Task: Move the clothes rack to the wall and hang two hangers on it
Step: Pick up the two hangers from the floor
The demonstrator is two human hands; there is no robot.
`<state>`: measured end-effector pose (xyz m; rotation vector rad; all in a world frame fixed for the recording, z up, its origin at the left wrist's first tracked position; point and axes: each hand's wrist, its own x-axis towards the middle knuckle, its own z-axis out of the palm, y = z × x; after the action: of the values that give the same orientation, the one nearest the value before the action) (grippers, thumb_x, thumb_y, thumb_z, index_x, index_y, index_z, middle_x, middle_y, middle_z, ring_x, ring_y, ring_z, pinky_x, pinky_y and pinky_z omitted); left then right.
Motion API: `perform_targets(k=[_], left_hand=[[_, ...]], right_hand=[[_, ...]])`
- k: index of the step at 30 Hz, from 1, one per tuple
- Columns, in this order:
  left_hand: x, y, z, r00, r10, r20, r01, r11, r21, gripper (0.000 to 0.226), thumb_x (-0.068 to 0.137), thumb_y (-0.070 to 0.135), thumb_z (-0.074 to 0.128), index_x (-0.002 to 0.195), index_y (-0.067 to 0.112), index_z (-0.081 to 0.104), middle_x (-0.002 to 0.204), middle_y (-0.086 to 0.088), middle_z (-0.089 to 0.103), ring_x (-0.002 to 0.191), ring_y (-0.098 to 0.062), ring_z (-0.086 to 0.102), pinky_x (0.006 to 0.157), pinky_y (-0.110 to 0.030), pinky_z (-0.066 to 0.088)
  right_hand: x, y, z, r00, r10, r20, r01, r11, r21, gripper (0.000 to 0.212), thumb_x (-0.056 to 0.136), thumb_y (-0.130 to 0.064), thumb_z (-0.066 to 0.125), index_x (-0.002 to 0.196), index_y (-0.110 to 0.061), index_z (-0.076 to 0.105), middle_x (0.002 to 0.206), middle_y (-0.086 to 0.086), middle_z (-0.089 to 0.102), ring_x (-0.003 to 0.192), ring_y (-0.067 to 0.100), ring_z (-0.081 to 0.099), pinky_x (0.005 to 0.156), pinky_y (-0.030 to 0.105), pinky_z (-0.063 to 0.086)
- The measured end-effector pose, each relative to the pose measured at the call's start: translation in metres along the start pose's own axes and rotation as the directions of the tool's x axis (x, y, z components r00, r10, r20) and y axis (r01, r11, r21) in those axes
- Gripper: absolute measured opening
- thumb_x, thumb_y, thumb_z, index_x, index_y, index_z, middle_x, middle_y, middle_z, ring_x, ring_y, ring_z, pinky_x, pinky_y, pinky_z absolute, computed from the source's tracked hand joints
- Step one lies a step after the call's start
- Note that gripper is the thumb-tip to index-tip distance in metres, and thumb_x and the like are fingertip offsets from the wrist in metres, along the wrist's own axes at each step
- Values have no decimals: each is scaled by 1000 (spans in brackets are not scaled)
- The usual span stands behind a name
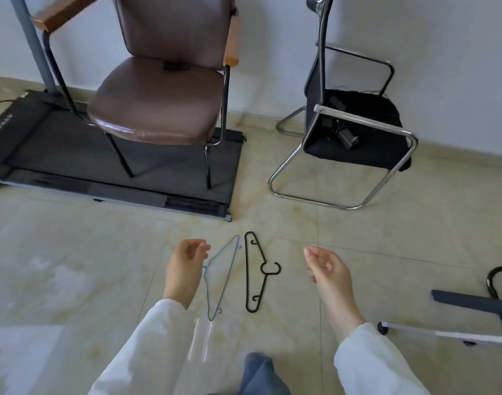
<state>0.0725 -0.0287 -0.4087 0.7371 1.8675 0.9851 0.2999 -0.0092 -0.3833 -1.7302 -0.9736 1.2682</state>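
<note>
The clothes rack (472, 305) lies at four o'clock on the floor (386, 252), the blue hanger (219, 280) and black hanger (254, 276) between my empty, loosely curled left hand (187, 260) and right hand (326, 266); I'd grip its frame firmly first.

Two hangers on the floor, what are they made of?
Blue hanger: looks like thin coated wire, very slim and smooth. Black hanger: thicker, matte, likely plastic or flocked, with moulded-looking notches. Neither is certain from this view.
</note>
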Motion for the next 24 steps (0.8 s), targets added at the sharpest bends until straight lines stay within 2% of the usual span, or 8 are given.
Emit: perform_targets(k=[2, 5, 7, 9, 12, 15, 19, 24], left_hand=[[35, -30, 13, 999, -37, -4, 37, 999, 2, 10, 90, 22, 47, 85, 28, 54, 94, 1, 66, 96, -24, 62, 83, -34, 43], [92, -91, 35, 996, -85, 5, 85, 996, 24, 7, 90, 19, 48, 92, 19, 55, 94, -3, 66, 93, -25, 62, 82, -32, 40], [135, -145, 53, 994, -113, 0, 113, 993, 41, 6, 89, 19, 49, 88, 20, 55, 95, -7, 66, 91, -26, 61, 81, -31, 39], [174, -202, 69, 991, -137, -8, 137, 990, 30, 6, 88, 16, 52, 85, 20, 55, 97, -11, 66, 88, -27, 61, 80, -31, 38], [220, -302, 95, 977, -213, -24, 214, 977, 21, 5, 88, 16, 53, 93, 14, 55, 97, -13, 65, 91, -28, 60, 79, -31, 37], [258, -382, 114, 956, -290, -42, 291, 957, 10, 14, 88, 20, 54, 99, 11, 55, 101, -15, 65, 90, -29, 59, 79, -32, 37], [307, -469, 132, 920, -386, -76, 390, 918, 66, 32, 86, 21, 58, 113, 4, 52, 109, -19, 62, 90, -28, 56, 82, -35, 40], [344, -535, 145, 896, -419, -145, 443, 869, 222, 39, 83, 23, 60, 116, 4, 52, 108, -19, 61, 93, -32, 56, 82, -36, 42]], right_hand=[[35, 30, 15, 999, 38, 6, -37, 999, -30, 5, 81, -27, 63, 80, -27, 58, 84, -8, 59, 93, 19, 59, 90, 40, 47], [91, 92, 38, 996, 86, 0, -86, 994, -72, 6, 80, -29, 64, 80, -28, 58, 87, -7, 61, 98, 22, 59, 95, 44, 47], [130, 150, 53, 993, 114, -11, -115, 989, -89, 7, 80, -31, 65, 81, -27, 59, 93, -1, 63, 100, 22, 60, 95, 44, 48], [167, 210, 69, 987, 161, -1, -160, 983, -95, 15, 79, -32, 65, 89, -21, 62, 96, 2, 63, 93, 21, 60, 87, 38, 50], [216, 313, 90, 968, 250, 19, -247, 963, -105, 31, 81, -31, 64, 105, -12, 59, 86, -1, 59, 79, 13, 56, 67, 23, 46], [253, 397, 108, 943, 331, 42, -322, 935, -146, 30, 82, -31, 63, 103, -12, 55, 81, -2, 57, 77, 12, 54, 63, 21, 43], [295, 489, 128, 931, 364, 17, -350, 907, -235, 36, 77, -35, 67, 102, -11, 57, 97, 4, 61, 94, 20, 57, 83, 30, 45], [328, 571, 143, 941, 338, -22, -320, 867, -382, 45, 76, -38, 68, 106, -4, 62, 107, 10, 66, 99, 25, 60, 92, 36, 45]])
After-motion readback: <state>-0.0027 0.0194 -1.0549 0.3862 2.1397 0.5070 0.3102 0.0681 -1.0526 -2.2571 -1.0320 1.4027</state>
